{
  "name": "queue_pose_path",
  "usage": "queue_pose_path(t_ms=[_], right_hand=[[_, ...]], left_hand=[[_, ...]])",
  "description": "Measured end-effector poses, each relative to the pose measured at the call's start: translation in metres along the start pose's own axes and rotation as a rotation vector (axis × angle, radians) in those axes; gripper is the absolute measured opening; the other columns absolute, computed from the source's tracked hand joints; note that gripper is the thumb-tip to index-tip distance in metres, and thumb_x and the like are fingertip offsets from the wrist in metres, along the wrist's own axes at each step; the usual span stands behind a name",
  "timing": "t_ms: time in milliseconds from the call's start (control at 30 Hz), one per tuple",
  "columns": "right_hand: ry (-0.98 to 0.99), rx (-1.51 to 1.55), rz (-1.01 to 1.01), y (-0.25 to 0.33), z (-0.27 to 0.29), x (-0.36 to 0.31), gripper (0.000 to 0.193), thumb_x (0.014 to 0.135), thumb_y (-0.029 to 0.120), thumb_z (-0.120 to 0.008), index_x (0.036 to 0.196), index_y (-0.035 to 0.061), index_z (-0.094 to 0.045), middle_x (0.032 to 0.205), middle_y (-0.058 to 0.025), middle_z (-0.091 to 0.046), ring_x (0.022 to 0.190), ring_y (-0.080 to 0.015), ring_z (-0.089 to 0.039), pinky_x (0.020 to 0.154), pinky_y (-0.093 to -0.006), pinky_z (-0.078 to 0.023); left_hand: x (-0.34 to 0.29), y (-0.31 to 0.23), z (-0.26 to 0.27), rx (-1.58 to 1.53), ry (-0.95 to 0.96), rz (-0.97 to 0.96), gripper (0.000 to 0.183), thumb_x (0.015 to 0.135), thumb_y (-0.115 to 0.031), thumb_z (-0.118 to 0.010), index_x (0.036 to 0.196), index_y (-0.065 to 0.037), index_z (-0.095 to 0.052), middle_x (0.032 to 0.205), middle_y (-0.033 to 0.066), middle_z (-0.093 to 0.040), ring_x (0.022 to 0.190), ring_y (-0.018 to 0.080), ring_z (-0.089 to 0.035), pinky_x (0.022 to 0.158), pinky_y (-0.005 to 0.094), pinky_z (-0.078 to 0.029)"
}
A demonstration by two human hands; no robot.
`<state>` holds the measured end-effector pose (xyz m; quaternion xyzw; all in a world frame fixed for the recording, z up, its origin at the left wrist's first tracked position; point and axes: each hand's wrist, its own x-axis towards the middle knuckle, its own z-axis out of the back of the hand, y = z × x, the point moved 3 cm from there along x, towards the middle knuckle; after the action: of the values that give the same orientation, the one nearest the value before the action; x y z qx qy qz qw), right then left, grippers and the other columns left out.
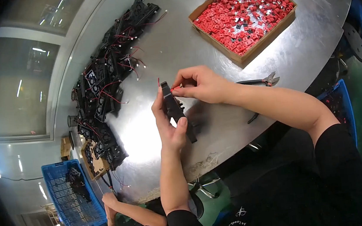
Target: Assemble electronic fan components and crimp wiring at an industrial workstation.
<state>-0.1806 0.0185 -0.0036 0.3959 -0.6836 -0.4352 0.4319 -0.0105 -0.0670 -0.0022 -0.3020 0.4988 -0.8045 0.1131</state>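
Observation:
Above the middle of the metal table, my left hand [168,125] grips a long black plastic part [173,107], held tilted with its narrow side showing. The fingers wrap its far side and the thumb presses its near edge. My right hand [198,85] is closed in a pinch at the upper end of this part, on a small red piece [176,88] that touches the black plastic. A bit of red wire [158,81] sticks up by the left fingertips. Fingers hide much of the red piece.
A cardboard box [245,59] full of small red plastic pieces stands at the far right. Pliers [269,79] lie beyond my right forearm. Along the left wall are piled black fan assemblies [100,92] with red wires. A co-worker's hand [109,200] is near a blue crate [55,186] at lower left.

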Motion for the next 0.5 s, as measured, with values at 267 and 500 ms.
queue_pose_path(t_ms=[267, 500], right_hand=[[-0.008, -0.109, -0.195, -0.017, 0.019, 0.009, 0.018, 0.102, 0.023, -0.071, 0.105, 0.0052, -0.071, 0.083, -0.0010, -0.069, 0.071, -0.0069, -0.061, 0.060, -0.0251, -0.046], [0.136, -0.083, -0.578, -0.026, 0.024, 0.011, 0.040, 0.106, 0.040, -0.059, 0.106, 0.0020, -0.072, 0.084, -0.0054, -0.069, 0.058, -0.0139, -0.064, 0.049, -0.0281, -0.051]], left_hand=[[0.010, -0.012, 0.003, 0.243, 0.054, 0.092, 0.089, 0.087, -0.044, -0.077, 0.159, -0.004, -0.042, 0.131, 0.0114, -0.059, 0.109, 0.0203, -0.059, 0.097, 0.0340, -0.049], [0.012, -0.024, -0.001, 0.670, 0.230, 0.180, 0.078, 0.079, -0.031, -0.080, 0.151, -0.013, -0.056, 0.109, 0.0156, -0.059, 0.098, 0.0348, -0.064, 0.087, 0.0429, -0.054]])
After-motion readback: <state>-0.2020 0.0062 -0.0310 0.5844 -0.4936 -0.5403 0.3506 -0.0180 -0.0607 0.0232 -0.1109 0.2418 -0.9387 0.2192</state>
